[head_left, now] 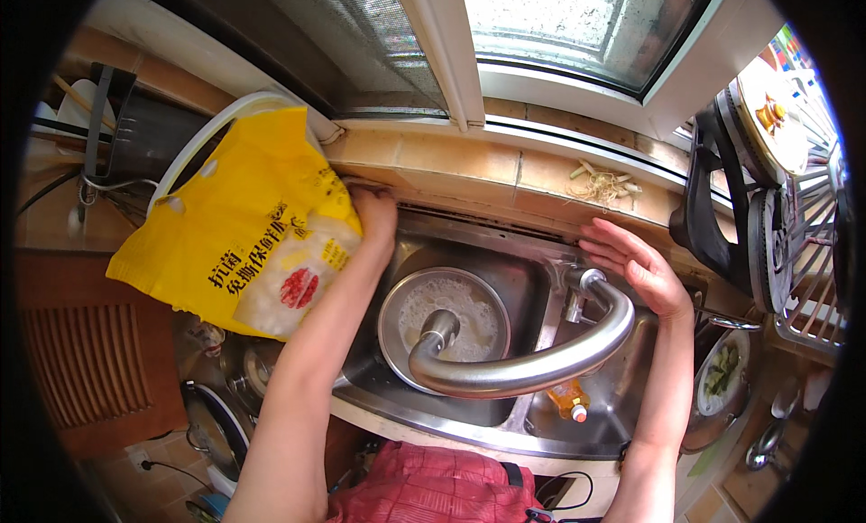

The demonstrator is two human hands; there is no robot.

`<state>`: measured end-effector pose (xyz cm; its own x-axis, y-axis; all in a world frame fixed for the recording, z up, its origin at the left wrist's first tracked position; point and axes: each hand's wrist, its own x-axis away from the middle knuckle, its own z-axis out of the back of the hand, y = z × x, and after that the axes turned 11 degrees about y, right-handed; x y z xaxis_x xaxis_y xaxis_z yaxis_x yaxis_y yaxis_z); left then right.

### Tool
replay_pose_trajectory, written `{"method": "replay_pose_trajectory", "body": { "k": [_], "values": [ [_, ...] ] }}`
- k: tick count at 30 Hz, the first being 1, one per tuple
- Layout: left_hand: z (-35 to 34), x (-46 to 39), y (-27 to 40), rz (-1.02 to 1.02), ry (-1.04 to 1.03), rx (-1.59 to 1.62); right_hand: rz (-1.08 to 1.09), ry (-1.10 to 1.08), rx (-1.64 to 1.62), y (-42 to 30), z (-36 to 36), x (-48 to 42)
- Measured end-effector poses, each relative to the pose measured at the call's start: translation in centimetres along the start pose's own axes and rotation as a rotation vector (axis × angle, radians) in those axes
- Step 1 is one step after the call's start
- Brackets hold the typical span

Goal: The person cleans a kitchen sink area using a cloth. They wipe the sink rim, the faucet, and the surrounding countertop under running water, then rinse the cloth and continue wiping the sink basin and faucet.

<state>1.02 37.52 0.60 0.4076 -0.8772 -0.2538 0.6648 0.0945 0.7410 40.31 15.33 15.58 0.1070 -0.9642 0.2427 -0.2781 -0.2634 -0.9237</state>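
Note:
My left hand [375,215] is at the right edge of a yellow printed plastic bag [264,232], beside the tiled ledge. Its fingertips are hidden, so whether it grips anything is unclear. My right hand [636,269] is raised just behind the curved metal faucet [528,374], with fingers extended and nothing held. Below the spout, a round metal pot [500,320] of cloudy, bubbly water stands in the left basin of the steel sink [467,415]. An orange bottle [568,396] with a pale cap lies in the right basin.
Scallion root ends [605,183] lie on the window ledge. Black pan-like cookware and a lid [771,120] lean on a wire rack [808,252] at right. Below it sits a plate of green leaves [724,374]. A white-rimmed container [196,144] stands behind the bag.

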Motion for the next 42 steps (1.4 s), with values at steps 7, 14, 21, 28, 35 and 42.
{"method": "replay_pose_trajectory", "body": {
  "k": [7,14,21,28,35,42],
  "values": [
    [2.0,4.0,7.8,0.391,-0.361,0.370,0.051,0.085,-0.038,-0.2,-0.1,1.8],
    [3.2,6.8,12.2,0.059,-0.189,0.747,0.065,0.145,-0.056,0.1,0.5,3.4],
    [3.4,4.8,1.5,-0.264,0.077,-0.085,0.062,0.184,-0.053,1.1,0.6,4.3],
    [6.9,2.5,-1.3,-0.373,0.098,-0.500,0.013,0.252,-0.061,3.6,1.1,5.9],
    [1.2,-1.8,-7.1,-0.218,-0.078,-0.678,0.007,0.309,-0.004,3.2,1.1,6.6],
    [-0.5,-2.4,-6.4,-0.140,-0.425,-0.837,0.039,0.366,-0.001,2.9,0.7,7.1]
  ]
}}
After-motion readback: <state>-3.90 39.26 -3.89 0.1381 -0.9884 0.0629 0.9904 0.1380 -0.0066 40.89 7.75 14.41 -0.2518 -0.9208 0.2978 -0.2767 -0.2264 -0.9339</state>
